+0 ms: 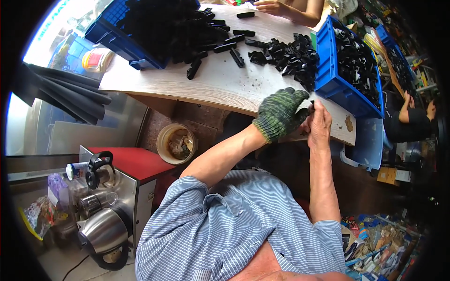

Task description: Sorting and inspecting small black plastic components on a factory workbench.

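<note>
As I see it remotely, right grip [320,125] pinches a mostly hidden dark piece [312,102] just nearside of the right blue bin [326,61]; left grip [280,111] curled beside it, can't tell its hold.

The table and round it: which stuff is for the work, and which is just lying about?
Probably for the work:
- black parts
- blue crates
- striped glove
- table

Probably just lying about:
- kettle
- purple bag
- tub
</note>
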The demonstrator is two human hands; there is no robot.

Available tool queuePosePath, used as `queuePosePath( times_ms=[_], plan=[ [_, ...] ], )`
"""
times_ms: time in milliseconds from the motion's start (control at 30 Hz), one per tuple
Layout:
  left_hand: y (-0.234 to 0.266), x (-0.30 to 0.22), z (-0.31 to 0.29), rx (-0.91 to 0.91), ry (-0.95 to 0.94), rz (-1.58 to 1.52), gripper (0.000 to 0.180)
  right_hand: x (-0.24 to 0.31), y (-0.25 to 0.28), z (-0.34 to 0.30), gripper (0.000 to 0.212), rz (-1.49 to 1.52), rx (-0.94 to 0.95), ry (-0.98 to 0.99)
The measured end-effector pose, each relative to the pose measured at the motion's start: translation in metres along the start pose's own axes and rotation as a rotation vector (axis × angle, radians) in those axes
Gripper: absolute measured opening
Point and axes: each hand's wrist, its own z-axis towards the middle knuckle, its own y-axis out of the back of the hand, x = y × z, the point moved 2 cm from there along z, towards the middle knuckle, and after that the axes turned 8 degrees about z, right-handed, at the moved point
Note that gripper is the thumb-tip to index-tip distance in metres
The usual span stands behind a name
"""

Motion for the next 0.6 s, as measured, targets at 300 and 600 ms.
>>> queuePosePath(
  times_ms=[300,600],
  plan=[
    [0.163,0.127,-0.036,-0.412,0.363,0.91,0.023,0.002,0.002,-0.001,0.036,0.139,-0.086,-0.206],
    [0.138,0.106,-0.029,-0.026,0.116,0.925,0.02,0.002,0.0,-0.003,0.038,0.13,-0.118,-0.181]
  ],
)
